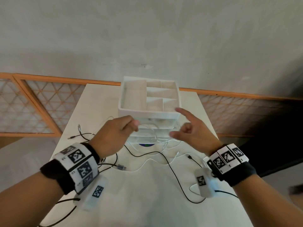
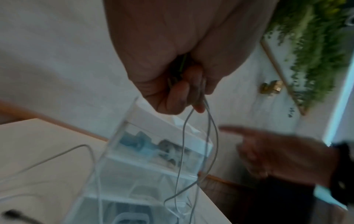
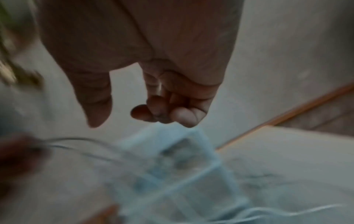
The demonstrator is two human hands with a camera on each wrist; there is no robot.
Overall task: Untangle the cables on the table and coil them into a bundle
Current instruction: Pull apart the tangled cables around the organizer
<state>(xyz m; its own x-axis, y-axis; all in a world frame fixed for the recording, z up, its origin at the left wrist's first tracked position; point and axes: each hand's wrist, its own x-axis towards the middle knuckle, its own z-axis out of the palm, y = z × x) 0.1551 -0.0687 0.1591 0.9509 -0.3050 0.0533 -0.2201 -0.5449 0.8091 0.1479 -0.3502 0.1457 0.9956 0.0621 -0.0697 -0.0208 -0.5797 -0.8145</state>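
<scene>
The right-wrist view is heavily blurred; in it I can make out only my own fingers and a pale smear where the drawer unit stands. The contents of the clear drawers cannot be identified in any view. My wrists and the bands on them hide part of the cable tangle near the counter's near edge, and one black strand runs off the near-left corner out of view.

My left hand [image 1: 113, 136] is raised above the middle of the counter [image 1: 147, 202], fingers curled, thumb and fingertips pinching several strands of the white cable [image 2: 184, 136]. The strands hang from the pinch in loose loops in front of the drawer unit [image 1: 149, 97] and trail down onto the counter surface.

My right hand [image 1: 191, 133] is raised at about the same height, just beside the drawer unit's near-right corner. It holds nothing: the index finger and thumb are extended and spread apart, and the remaining fingers are loosely curled. The two hands are apart, with the hanging white loops between them.

The black cable [image 1: 172, 169] lies slack on the counter, snaking from the left edge across the middle toward the right edge. It crosses the white cable in several places. Connector ends lie near the left edge and near my right wrist.

The drawer unit stands at the far edge of the counter, its open top tray divided into compartments.
</scene>
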